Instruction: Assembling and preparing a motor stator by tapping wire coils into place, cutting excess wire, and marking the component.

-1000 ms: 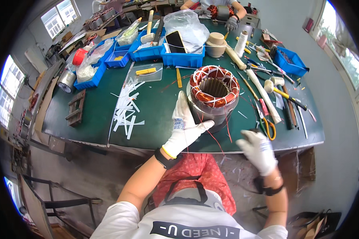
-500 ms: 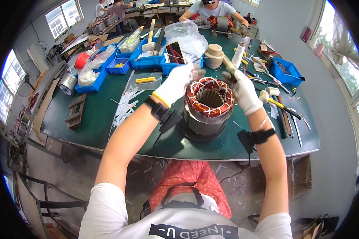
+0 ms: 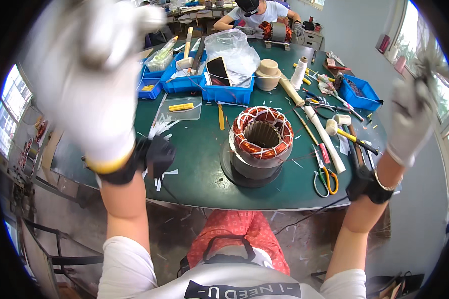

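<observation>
A motor stator stands upright on a dark round base near the table's front edge. Its copper winding ring is bound with white cord, and slots line its hollow middle. Neither of my hands touches it. My left hand, in a white glove, is lifted high on the left, close to the camera and smeared by motion. Out to the right, my gloved right hand is raised past the table's side, its fingers blurred. I cannot make out anything held in either hand. Dark bands with small boxes circle both wrists.
Right of the stator lie scissors, a pale rod, mallets and pliers. Behind it stand a thread cone, a beige stacked pot, and blue bins with a phone. Across the table, a person handles another stator.
Both hands have left the stator's top and swung up and apart, left hand to the left, right hand to the right. Scissors and a yellow strip are now uncovered.
</observation>
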`<state>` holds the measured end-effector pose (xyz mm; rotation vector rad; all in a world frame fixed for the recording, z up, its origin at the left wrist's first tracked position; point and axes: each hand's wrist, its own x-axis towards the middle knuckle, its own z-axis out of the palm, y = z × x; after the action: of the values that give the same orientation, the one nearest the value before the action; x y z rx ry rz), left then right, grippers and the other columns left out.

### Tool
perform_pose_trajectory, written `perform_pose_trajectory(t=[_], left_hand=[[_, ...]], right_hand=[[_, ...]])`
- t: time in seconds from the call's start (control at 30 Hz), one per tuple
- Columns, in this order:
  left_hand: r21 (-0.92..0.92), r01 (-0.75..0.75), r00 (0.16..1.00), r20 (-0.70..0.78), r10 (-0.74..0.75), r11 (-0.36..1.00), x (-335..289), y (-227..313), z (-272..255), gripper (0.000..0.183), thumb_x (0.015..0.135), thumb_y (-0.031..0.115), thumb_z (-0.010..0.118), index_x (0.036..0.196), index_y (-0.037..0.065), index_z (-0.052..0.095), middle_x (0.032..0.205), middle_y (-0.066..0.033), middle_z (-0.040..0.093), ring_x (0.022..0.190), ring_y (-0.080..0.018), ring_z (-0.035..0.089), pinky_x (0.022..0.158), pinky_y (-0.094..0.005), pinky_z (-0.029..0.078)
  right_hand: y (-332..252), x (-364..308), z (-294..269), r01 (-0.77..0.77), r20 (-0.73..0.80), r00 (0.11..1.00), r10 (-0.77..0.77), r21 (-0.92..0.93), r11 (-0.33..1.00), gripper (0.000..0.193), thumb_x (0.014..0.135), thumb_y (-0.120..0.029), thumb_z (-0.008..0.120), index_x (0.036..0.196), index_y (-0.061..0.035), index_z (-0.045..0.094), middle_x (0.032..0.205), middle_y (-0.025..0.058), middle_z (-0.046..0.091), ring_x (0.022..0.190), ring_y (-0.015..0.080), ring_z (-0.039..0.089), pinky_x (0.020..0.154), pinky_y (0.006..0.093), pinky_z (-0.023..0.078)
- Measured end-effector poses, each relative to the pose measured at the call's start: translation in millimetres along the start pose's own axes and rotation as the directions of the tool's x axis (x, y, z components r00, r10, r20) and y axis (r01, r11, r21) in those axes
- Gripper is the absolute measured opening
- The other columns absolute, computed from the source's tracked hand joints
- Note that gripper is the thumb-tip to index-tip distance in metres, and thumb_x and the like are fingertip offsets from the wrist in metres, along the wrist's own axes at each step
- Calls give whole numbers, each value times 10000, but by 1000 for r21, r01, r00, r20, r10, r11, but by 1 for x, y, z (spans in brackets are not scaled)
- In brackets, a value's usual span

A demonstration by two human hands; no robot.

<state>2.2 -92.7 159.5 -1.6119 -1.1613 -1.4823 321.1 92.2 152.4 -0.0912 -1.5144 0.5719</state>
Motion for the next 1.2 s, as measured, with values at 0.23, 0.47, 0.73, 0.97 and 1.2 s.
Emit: perform_pose_trajectory(t=[0.23, 0.47, 0.73, 0.97, 1.2], left_hand=[[-220, 21, 799, 590, 116, 975, -111, 63, 67, 676, 685, 310, 767, 1264, 23, 569, 1284, -209, 546, 1167, -369, 532, 1046, -525, 362], [10, 51, 889, 454, -50, 999, -187, 33, 137, 547, 744, 527, 708, 1022, 66, 612, 862, -97, 543, 891, -297, 538, 1021, -550, 335], [-55, -5, 892, 451, 29, 998, -194, -19, 93, 912, 752, 778, 555, 1278, 35, 493, 1340, -233, 424, 1252, -405, 395, 1044, -551, 263], [-480, 871, 457, 717, -527, 103, -196, -32, 109, 995, 883, 402, 675, 1527, -17, 43, 1513, -212, 320, 1360, -252, 401, 1104, -370, 361], [-294, 954, 299, 912, -280, 60, -140, -93, 162, 728, 849, 160, 685, 1445, -54, 327, 1335, -182, 518, 1188, -240, 548, 1019, -342, 447]], right_hand=[[46, -124, -54, -741, -175, 663, 728, -298, 602, 195, 971, -140, 511, 1006, -37, 673, 736, 3, 515, 577, 78, 424, 530, 230, 361], [66, -269, -42, -182, 76, 791, 607, -918, 352, 287, 814, -143, 665, 1086, -52, 669, 960, 204, 663, 1060, 396, 579, 930, 469, 436], [69, -297, -44, -132, -17, 877, 481, -969, 206, 274, 815, -166, 675, 1065, -55, 665, 989, 253, 632, 1096, 433, 529, 965, 507, 386], [69, -295, -45, -178, -59, 893, 446, -957, 229, 229, 797, -142, 684, 1008, -53, 688, 977, 233, 643, 1066, 405, 554, 934, 493, 410], [74, -297, -44, -217, -87, 902, 422, -939, 269, 224, 779, -146, 697, 983, -54, 709, 990, 224, 650, 1052, 398, 569, 935, 487, 410]])
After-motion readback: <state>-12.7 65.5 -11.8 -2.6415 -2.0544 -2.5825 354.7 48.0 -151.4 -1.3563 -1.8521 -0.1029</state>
